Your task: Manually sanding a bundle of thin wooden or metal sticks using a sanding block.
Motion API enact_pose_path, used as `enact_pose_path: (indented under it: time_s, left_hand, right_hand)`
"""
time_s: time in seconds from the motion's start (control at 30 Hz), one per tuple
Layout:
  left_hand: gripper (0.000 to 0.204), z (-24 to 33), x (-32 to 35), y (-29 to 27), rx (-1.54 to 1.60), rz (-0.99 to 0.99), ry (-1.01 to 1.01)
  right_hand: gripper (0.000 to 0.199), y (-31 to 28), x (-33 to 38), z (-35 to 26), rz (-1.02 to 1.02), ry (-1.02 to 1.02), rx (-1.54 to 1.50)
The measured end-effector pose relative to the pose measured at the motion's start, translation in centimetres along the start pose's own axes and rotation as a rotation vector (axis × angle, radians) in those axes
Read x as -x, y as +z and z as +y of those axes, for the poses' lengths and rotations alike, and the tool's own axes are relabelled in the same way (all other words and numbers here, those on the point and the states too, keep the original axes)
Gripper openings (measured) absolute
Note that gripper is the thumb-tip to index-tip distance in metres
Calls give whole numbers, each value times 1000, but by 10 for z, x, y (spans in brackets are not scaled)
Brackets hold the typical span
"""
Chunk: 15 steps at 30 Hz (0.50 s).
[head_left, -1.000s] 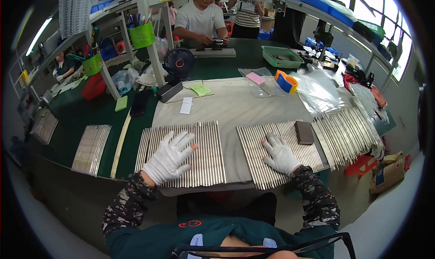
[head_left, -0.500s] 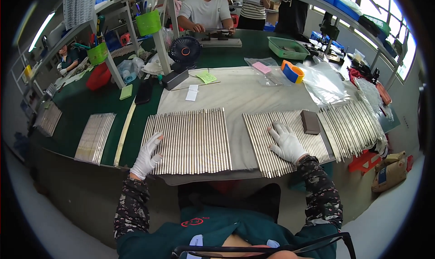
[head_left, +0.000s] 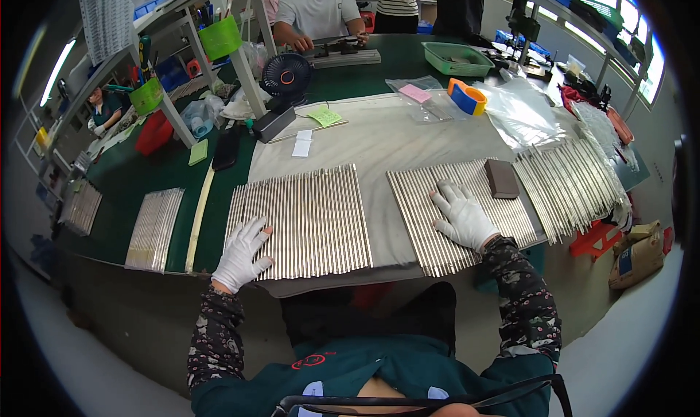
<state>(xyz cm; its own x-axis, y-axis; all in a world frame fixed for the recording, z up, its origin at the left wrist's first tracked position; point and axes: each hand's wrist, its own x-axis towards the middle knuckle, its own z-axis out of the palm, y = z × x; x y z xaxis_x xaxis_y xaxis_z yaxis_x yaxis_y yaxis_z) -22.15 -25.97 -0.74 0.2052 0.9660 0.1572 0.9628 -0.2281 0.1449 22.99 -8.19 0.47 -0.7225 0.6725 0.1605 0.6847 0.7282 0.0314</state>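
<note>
Metal rods [head_left: 299, 220] lie side by side, long axes pointing away.

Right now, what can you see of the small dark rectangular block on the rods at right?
The small dark brown rectangular block looks flat and matte, with slightly rounded corners. It lies flat on the upper right part of the middle sheet of thin silvery metal rods, long side running away from the person. The white-gloved right hand rests on the rods beside it, not touching.
</note>
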Motion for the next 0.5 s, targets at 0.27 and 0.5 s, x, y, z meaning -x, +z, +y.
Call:
enact_pose_path:
  time_s: [0.27,0.5]
  left_hand:
    - [71,3,3,-4,38,0,-4]
    - [73,-4,-3,-6,15,24,21]
  right_hand:
    - [62,1,3,-4,-2,14,-22]
    - [60,-5,-6,-3,53,1,7]
